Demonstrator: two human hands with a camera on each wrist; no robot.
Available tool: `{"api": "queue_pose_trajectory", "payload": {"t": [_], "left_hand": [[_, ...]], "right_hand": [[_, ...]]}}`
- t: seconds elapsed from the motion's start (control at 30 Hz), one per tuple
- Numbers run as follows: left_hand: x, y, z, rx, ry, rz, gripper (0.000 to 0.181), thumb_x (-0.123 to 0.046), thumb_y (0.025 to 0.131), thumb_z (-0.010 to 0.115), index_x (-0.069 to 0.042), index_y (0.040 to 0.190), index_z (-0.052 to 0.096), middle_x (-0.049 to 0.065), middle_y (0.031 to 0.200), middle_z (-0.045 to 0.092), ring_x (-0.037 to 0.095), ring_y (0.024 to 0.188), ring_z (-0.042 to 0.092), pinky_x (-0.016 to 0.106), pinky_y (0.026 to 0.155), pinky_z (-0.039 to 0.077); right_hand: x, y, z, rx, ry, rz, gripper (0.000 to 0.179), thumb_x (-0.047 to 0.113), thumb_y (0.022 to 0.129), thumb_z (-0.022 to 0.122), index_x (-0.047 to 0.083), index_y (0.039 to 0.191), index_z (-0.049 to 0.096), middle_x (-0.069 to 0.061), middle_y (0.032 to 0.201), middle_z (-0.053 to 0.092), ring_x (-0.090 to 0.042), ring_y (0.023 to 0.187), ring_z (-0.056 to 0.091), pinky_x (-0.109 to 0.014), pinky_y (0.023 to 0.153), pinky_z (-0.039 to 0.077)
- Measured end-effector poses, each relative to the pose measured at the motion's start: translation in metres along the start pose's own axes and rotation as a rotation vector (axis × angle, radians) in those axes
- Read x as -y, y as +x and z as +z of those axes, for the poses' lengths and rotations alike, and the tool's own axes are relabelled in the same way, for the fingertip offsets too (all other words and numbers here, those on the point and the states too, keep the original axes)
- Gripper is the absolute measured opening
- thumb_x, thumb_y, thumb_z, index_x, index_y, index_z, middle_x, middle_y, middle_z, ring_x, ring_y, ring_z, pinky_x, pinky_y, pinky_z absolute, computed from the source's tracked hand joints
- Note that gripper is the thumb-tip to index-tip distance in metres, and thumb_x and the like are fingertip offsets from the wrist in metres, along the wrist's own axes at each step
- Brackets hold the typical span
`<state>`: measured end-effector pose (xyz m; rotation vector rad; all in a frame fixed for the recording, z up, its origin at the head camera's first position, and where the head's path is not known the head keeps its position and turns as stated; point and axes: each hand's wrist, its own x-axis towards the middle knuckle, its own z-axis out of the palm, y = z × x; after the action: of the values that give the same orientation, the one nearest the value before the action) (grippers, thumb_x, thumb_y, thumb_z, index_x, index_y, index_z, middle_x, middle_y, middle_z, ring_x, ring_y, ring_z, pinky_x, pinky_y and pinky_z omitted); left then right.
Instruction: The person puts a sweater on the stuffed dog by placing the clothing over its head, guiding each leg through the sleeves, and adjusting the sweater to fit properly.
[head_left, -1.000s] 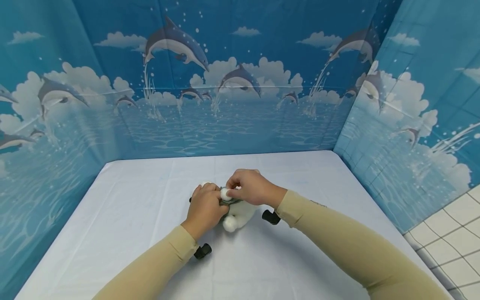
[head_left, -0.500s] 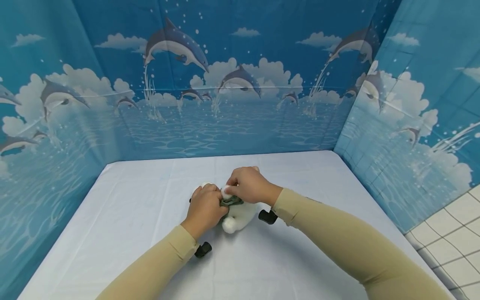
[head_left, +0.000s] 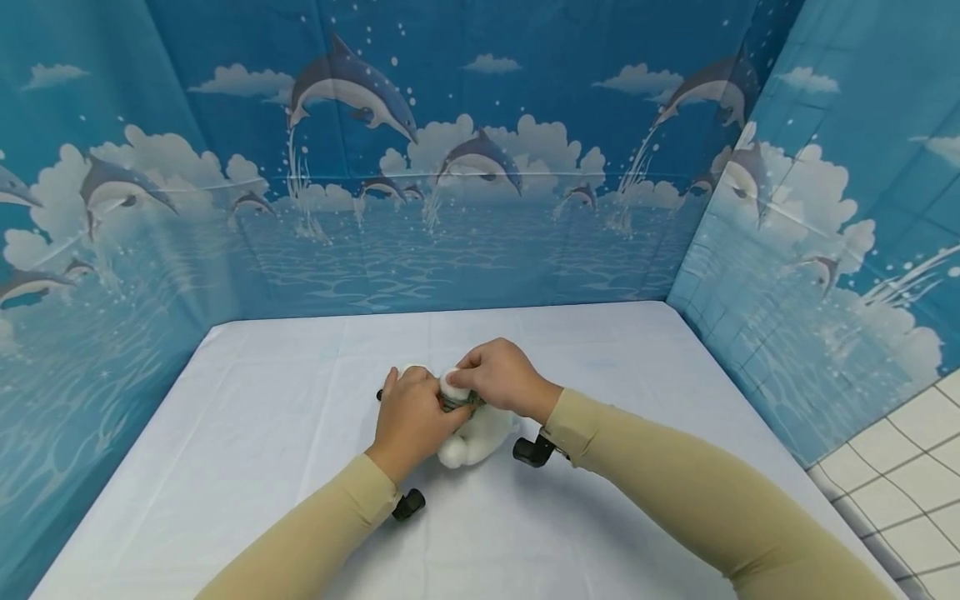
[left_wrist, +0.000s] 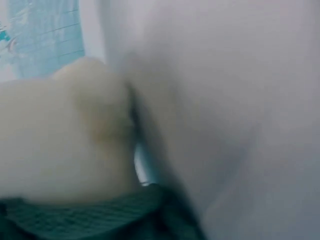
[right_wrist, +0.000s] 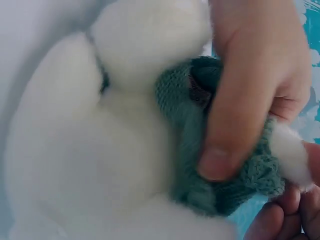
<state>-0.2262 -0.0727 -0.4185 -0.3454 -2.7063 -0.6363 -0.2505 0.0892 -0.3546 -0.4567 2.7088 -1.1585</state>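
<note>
A white plush toy in a green knitted garment lies mid-table, partly hidden by both hands. My left hand grips the toy from the left, its thumb laid across the knit in the right wrist view. With thumb and fingers my right hand pinches a rounded white end of the toy, likely a paw, that sticks out of the garment. Near the left wrist, the toy's white fur meets the green knit, both blurred.
A white cloth covers the table. Black wrist cameras show below the left cuff and the right cuff. A blue dolphin-print curtain runs along the far side and both sides.
The left thumb has stretched further right over the garment. The toy has turned slightly between the hands, and the right wrist has dropped a little while the pinch stays on the white end.
</note>
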Motion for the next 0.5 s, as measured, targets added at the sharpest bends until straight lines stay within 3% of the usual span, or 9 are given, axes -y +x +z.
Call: {"api": "queue_pose_trajectory", "payload": {"t": [0.17,0.37,0.5], "left_hand": [[0.0013,0.0028,0.002,0.008,0.032,-0.006,0.029,-0.036,0.075,0.072,-0.022,0.055,0.054,-0.008,0.078,0.051,0.011,0.09,0.05,0.054,0.109,0.021],[0.0031,0.0042,-0.0038,0.073,0.083,0.022,0.034,-0.037,0.077,0.072,-0.023,0.055,0.051,-0.007,0.081,0.053,0.011,0.093,0.05,0.053,0.108,0.025],[0.0059,0.0026,-0.0062,0.08,0.111,0.046,0.036,-0.04,0.076,0.072,-0.023,0.053,0.05,-0.008,0.077,0.05,0.011,0.089,0.05,0.052,0.106,0.029]], "right_hand": [[0.0,-0.0007,-0.0017,-0.036,-0.001,0.01,0.012,0.035,0.083,0.068,0.025,0.085,0.074,0.009,0.091,0.068,-0.01,0.088,0.06,-0.027,0.066,0.05],[-0.0042,-0.0043,-0.0075,-0.057,-0.055,-0.035,0.012,0.034,0.084,0.067,0.024,0.088,0.073,0.01,0.09,0.068,-0.009,0.086,0.06,-0.027,0.067,0.049],[-0.007,-0.0058,-0.0097,-0.046,-0.066,-0.073,0.011,0.032,0.085,0.067,0.024,0.088,0.073,0.009,0.089,0.067,-0.008,0.083,0.06,-0.027,0.066,0.05]]}}
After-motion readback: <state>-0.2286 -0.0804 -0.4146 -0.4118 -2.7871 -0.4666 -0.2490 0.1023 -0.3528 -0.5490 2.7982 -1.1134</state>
